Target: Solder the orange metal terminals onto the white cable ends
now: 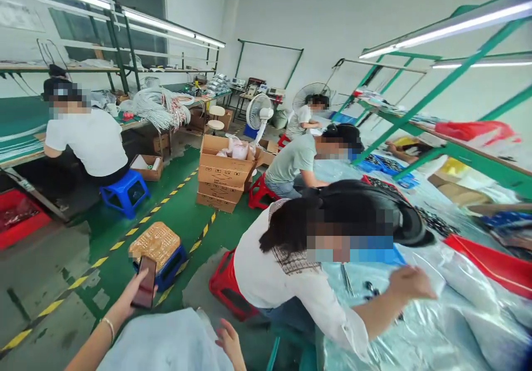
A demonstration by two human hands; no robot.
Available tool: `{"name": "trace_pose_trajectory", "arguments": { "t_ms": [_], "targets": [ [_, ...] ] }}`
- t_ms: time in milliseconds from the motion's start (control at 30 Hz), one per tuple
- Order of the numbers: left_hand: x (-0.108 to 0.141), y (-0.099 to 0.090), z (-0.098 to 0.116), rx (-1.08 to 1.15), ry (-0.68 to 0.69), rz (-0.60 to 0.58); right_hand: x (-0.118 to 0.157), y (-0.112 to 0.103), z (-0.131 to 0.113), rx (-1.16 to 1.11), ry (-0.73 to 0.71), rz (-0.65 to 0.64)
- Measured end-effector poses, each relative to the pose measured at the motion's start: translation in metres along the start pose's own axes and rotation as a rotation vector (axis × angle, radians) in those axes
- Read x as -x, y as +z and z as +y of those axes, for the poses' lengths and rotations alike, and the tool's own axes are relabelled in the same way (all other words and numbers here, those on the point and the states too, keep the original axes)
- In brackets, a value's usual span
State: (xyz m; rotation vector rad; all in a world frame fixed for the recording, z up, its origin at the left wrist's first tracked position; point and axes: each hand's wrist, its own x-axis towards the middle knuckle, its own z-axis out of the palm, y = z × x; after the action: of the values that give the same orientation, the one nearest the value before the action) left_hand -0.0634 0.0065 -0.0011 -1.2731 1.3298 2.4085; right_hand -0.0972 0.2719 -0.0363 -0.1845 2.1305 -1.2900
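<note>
Workshop w/ green floor (178,166); blk/yel tape (100,261) laid prob. to mark aisle. Holds smartphone (145,285) in L hand (132,290), closed on edges, flat face mostly uncovered, prob. for clear view; seen against tan-topped blue stool (154,241). Holds R hand (228,336) empty, loosely curled, part open, beside pale-blue clothing (166,343). To R: co-worker (266,266) on red stool (219,276), close up to plastic-covered bench (419,326), prob. for easy reach.

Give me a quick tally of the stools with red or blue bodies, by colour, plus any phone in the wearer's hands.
Phone, in the left hand: 1
Red stools: 3
Blue stools, one with a tan top: 2
Total: 6
</note>
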Motion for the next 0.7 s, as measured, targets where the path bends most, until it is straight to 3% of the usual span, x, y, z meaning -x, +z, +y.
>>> {"name": "trace_pose_trajectory", "arguments": {
  "t_ms": [100, 200, 400, 567, 700],
  "targets": [
    [-0.032, 0.041, 0.044, 0.189, 0.08, 0.028, -0.079, -0.03, -0.012, -0.144, 0.094, -0.098],
    [-0.045, 0.077, 0.094, 0.33, 0.198, -0.029, -0.139, -0.048, -0.054, -0.312, 0.009, -0.167],
    [-0.074, 0.144, 0.158, 0.414, 0.249, -0.114, -0.213, -0.071, -0.153, -0.597, -0.156, -0.424],
    [-0.154, 0.185, 0.209, 0.439, 0.278, -0.013, -0.295, -0.089, -0.214, -0.685, -0.2, -0.542],
    [-0.225, 0.207, 0.278, 0.451, 0.338, 0.125, -0.385, -0.098, -0.272, -0.646, -0.252, -0.538]
  ]
}}
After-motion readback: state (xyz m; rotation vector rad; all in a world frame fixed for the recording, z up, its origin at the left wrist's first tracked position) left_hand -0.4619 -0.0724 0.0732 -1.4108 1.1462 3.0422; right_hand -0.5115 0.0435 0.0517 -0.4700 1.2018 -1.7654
